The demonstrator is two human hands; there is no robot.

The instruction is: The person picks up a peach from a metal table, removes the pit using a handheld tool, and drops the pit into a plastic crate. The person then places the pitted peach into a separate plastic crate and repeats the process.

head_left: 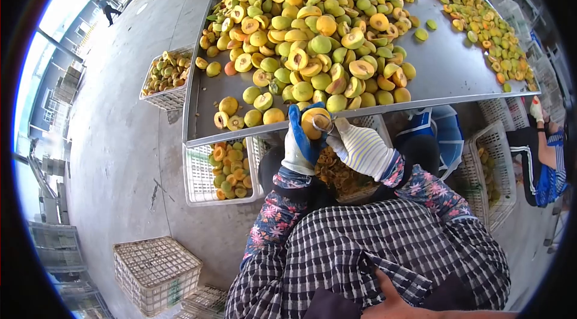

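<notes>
My left hand [302,145], in a white glove with blue coating, is closed around a yellow peach half [313,123] at the near edge of the metal table. My right hand [362,149], in a striped glove, pinches a small metal tool [327,127] against the peach's cut face. The tool is mostly hidden by the fingers; its tip looks curved. Just beyond my hands lies a big heap of halved peaches [321,44], some with the pit side up. Below my hands, a crate holds brown-orange scraps [344,173].
A white crate [191,178] of peach halves stands under the table's left corner. Another full crate [162,100] sits on the floor further left, and an upturned crate [157,271] is at lower left. More peaches [481,24] line the table's far right. A co-worker's gloved hand [536,109] shows at right.
</notes>
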